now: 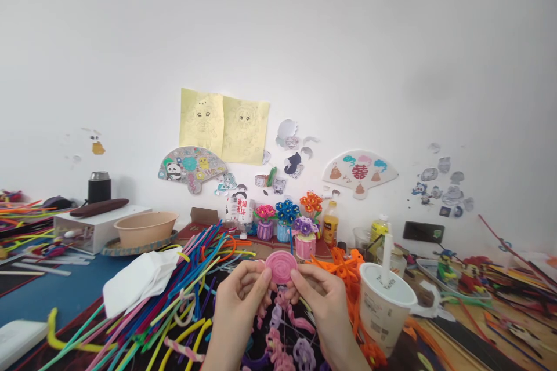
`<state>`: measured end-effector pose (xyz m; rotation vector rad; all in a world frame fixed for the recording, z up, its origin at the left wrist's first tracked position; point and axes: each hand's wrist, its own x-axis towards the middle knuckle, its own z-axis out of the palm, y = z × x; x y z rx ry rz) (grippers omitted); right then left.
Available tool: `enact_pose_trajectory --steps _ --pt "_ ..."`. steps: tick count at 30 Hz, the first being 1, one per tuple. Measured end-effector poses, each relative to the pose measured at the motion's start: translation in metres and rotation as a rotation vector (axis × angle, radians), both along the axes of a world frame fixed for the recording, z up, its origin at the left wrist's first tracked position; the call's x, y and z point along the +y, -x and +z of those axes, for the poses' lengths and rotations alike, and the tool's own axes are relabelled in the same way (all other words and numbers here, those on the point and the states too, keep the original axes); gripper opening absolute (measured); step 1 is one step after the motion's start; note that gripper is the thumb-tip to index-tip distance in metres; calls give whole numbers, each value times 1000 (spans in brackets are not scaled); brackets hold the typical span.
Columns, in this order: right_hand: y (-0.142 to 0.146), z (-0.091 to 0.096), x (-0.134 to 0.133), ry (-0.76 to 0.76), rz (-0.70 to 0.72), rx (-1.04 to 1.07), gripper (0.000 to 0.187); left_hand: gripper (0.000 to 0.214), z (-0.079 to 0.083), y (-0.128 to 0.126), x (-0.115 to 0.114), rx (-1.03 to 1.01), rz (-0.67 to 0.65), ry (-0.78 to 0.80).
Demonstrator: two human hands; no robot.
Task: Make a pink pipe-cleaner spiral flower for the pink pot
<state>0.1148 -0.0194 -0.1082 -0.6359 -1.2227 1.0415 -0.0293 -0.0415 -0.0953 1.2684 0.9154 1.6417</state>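
A round pink coil, wound flat in a spiral and apparently made of pipe cleaner, is held up facing me above the table. My left hand pinches its left edge between thumb and fingers. On the opposite edge, my right hand grips it the same way. Below and between the hands lie pink and lilac twisted pipe-cleaner pieces on a dark surface. Some of my fingertips are hidden behind the coil.
Loose coloured pipe cleaners spread to the left, with white tissues on them. A lidded paper cup with a straw stands close on the right. Orange pipe cleaners lie beside it. Small pipe-cleaner flower pots stand against the wall.
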Motion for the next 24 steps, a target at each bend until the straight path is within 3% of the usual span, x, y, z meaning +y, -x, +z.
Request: enact_pose_trajectory --steps 5,14,19,24 --pt "2 2 1 1 31 -26 24 45 -1 -1 3 15 36 -6" --pt "-13 7 6 51 253 -92 29 35 -5 -6 7 160 97 -107" --pt "-23 6 12 63 232 -127 29 28 -8 -4 6 265 114 -126" --pt "-20 3 13 49 226 -94 29 34 -8 -8 5 222 120 -128"
